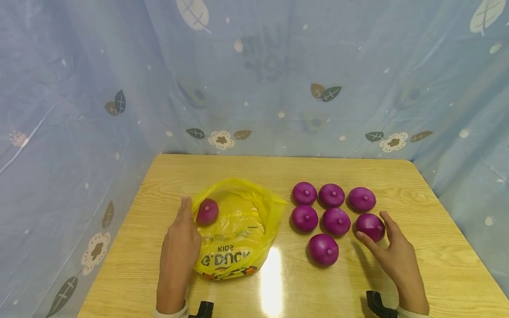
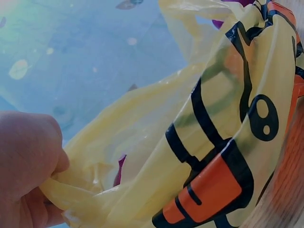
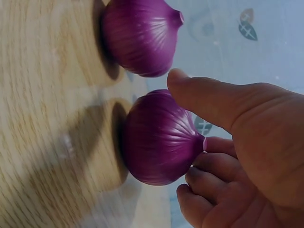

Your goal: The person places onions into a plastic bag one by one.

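Observation:
A yellow plastic bag (image 1: 234, 238) stands with its mouth open on the left of the table. My left hand (image 1: 180, 251) pinches the bag's left rim between thumb and fingers; the left wrist view shows the grip beside a printed duck's eye and bill. Inside the bag lies one red onion (image 1: 208, 212). My right hand (image 1: 397, 256) is spread around another red onion (image 3: 159, 137), thumb on the near left and fingers on the right. That onion rests on the table; whether the fingertips touch it I cannot tell.
Several more red onions stand in loose rows right of the bag, one closest to me (image 1: 323, 250). They sit on a light wooden table (image 1: 270, 172). A patterned blue curtain (image 1: 278, 97) hangs behind and along both sides.

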`<action>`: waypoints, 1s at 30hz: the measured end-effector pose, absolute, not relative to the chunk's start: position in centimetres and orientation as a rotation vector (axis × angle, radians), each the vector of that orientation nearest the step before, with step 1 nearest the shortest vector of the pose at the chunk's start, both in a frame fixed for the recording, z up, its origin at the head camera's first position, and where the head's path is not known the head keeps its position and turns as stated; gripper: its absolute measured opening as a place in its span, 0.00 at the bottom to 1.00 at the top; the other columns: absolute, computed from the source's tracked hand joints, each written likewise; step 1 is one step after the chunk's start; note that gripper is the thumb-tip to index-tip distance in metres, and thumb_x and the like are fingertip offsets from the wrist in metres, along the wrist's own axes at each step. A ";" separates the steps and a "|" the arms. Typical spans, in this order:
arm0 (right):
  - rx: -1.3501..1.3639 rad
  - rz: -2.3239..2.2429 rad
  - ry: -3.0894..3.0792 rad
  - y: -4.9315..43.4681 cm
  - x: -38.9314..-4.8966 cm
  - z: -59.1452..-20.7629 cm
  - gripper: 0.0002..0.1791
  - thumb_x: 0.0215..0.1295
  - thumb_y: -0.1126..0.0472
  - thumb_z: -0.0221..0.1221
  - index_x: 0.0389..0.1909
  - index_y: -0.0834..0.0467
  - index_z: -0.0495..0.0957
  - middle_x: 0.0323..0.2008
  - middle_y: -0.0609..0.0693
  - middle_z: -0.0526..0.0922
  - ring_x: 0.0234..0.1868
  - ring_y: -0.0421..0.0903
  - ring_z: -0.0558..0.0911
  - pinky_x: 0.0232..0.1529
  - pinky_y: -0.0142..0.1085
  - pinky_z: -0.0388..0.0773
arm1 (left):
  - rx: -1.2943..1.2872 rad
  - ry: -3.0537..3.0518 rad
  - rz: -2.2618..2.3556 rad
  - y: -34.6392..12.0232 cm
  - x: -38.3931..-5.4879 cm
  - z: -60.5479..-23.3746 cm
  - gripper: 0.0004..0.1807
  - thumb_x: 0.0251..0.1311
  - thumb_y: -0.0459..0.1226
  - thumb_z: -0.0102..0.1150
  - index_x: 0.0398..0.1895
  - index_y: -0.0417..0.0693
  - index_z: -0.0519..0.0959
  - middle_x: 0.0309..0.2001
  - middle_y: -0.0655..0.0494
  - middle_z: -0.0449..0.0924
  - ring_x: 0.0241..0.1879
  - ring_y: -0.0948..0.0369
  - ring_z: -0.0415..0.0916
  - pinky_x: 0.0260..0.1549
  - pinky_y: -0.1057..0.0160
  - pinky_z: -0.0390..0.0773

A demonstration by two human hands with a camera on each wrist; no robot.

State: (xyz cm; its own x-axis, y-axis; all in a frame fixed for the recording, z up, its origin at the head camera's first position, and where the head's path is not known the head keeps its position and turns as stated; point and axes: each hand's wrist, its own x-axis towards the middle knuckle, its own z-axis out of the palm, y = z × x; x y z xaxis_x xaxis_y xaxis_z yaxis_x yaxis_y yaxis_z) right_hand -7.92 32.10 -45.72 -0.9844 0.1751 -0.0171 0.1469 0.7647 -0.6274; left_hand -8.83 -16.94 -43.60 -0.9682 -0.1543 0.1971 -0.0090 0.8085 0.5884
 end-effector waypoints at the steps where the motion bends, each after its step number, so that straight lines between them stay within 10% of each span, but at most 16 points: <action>1: -0.258 1.026 -2.903 32.1 -8.0 -45.8 0.59 0.69 0.41 0.69 0.86 0.62 0.45 0.77 0.78 0.56 0.72 0.82 0.62 0.65 0.79 0.62 | 0.126 -2.761 -0.895 -16.9 -8.8 -43.6 0.29 0.85 0.35 0.31 0.85 0.39 0.54 0.82 0.43 0.55 0.78 0.41 0.59 0.73 0.37 0.66; 30: -0.260 0.908 -2.815 31.8 -8.0 -47.2 0.48 0.70 0.46 0.70 0.79 0.68 0.60 0.70 0.79 0.67 0.68 0.81 0.68 0.62 0.75 0.69 | 0.112 -2.756 -0.890 -16.9 -8.4 -43.3 0.28 0.86 0.35 0.29 0.84 0.39 0.55 0.82 0.42 0.56 0.78 0.42 0.59 0.70 0.36 0.69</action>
